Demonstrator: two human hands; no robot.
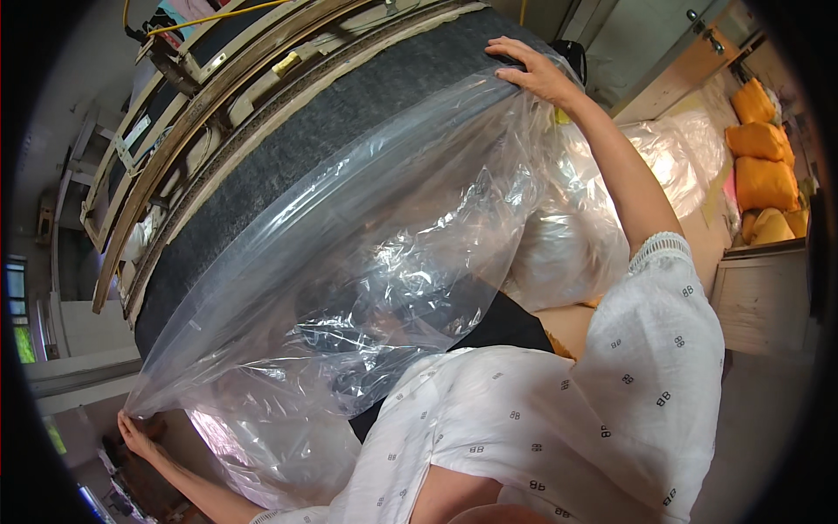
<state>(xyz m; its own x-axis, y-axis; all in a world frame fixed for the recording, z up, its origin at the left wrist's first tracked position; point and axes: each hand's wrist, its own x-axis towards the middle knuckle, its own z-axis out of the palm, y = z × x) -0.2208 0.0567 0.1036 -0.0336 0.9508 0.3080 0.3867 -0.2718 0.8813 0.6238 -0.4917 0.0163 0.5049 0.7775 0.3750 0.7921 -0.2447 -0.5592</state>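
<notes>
A large clear plastic sheet (375,236) lies draped along the near side of a dark grey covered surface (288,157) and hangs in shiny folds over my lap. At the lower left, my left hand (138,437) is closed on a gathered corner of the sheet, pinching it at the fingertips. My right arm reaches to the far right end. There my right hand (543,77) rests at the sheet's upper edge, fingers stretched out and apart over the dark surface. The sheet's edge runs in a long line between both hands.
Beyond the dark surface stands a curved machine frame (196,96) with wooden rails and a yellow cable (218,15). More crumpled clear plastic (681,153) lies at the right. Orange bundles (764,166) are stacked on a cabinet (759,293) at the far right.
</notes>
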